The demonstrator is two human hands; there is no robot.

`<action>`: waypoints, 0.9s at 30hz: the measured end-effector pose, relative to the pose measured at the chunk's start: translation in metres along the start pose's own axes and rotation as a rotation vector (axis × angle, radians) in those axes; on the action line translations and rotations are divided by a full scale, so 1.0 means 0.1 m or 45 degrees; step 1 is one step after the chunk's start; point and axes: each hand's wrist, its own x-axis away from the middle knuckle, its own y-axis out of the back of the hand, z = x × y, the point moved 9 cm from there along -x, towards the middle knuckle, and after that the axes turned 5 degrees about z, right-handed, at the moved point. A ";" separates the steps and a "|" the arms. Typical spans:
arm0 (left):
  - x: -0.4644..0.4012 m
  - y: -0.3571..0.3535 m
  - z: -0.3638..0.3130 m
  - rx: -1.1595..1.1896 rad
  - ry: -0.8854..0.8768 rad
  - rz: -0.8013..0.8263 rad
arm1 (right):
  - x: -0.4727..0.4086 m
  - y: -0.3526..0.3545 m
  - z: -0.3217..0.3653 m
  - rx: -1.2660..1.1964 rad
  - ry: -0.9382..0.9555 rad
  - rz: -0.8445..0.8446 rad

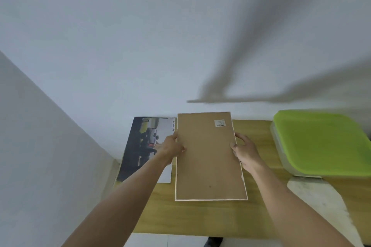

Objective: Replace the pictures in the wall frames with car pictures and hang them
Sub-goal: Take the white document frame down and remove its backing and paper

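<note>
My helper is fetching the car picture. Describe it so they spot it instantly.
On the wooden table against the white wall, look left of the brown-backed frame held by both hands. The car picture lies flat there, the only dark glossy print, lettered "SMART CAR" along its edge.

A wooden table (212, 216) with a yellowish grain stands against a pale wall. A picture frame (208, 158) lies on it face down, its brown backing board upward inside a thin white rim, with a small white label near the far right corner. Just left of the frame lies a car picture (140, 146), dark with a white strip of lettering, its left edge overhanging the table's left end. At the right end sits a clear plastic box with a green lid (321, 142). Near it, toward the front, lies a whitish sheet (321, 202).
</note>
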 end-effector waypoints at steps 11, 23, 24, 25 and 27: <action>-0.35 -0.13 0.43 0.488 0.137 -0.288 | -0.35 -0.04 -0.18 0.759 0.019 -0.103; -0.64 -0.13 0.65 0.333 0.109 -0.348 | -0.45 0.02 -0.38 0.453 -0.229 -0.079; -0.63 -0.12 0.64 0.213 0.103 -0.358 | -0.43 0.01 -0.43 0.419 -0.260 -0.068; -0.63 -0.11 0.61 0.062 0.093 -0.364 | -0.40 0.00 -0.45 0.381 -0.276 -0.059; -0.59 -0.09 0.55 -0.215 0.063 -0.382 | -0.37 -0.05 -0.53 0.333 -0.315 -0.041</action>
